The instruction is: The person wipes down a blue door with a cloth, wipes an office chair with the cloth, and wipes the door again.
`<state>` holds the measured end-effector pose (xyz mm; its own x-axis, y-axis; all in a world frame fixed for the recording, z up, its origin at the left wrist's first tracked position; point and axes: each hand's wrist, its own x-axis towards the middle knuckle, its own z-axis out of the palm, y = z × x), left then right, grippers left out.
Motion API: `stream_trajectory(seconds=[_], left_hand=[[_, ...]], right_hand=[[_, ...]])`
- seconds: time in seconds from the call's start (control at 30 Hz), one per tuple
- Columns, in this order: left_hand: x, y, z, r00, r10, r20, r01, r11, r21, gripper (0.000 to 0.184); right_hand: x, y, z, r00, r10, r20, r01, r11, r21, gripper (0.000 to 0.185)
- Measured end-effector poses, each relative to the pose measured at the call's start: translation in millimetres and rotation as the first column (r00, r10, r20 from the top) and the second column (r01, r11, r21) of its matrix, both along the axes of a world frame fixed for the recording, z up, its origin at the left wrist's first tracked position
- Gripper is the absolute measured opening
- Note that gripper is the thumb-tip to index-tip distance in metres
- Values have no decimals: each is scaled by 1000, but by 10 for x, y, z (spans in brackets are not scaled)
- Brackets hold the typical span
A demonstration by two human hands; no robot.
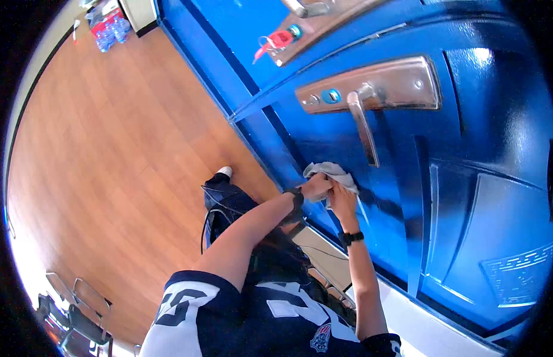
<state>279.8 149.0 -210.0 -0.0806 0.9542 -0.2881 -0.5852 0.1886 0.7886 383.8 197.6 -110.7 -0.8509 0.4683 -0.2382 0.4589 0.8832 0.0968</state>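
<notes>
Grey cloth [343, 175] just right of centre, left hand [316, 186] and right hand [343, 202] together — each grip closed on it — before a blue door [407, 134]; lever handle [364, 132] at one o'clock from it, red key [280, 40] at eleven

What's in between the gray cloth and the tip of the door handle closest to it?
Just a bare bit of the blue door. The head view shows nothing else between the gray cloth and that door handle.
</notes>
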Motion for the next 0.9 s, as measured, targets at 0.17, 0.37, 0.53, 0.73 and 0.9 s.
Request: stream_trajectory(seconds=[0.17, 0.37, 0.53, 0.73, 0.9], left_hand=[[-20, -341, 1203, 875, 146, -462, -125, 989, 76, 32], [240, -207, 1641, 683, 634, -363, -426, 749, 508, 31], [-131, -47, 1549, 705, 653, -276, -565, 753, 337, 26], [-170, 260, 574, 712, 692, -120, -702, 705, -102, 31], [-213, 67, -218, 749, 609, 261, -561, 793, -238, 45]], right_hand=[[480, -46, 631, 997, -51, -66, 64, 973, 221, 24], [459, 68, 1108, 893, -173, -415, 246, 961, 129, 31], [-185, 29, 1070, 965, -71, -252, 126, 969, 211, 34], [-717, 89, 396, 954, 54, -295, -77, 995, -70, 38], [-733, 111, -207, 969, 145, -198, -162, 984, -72, 43]])
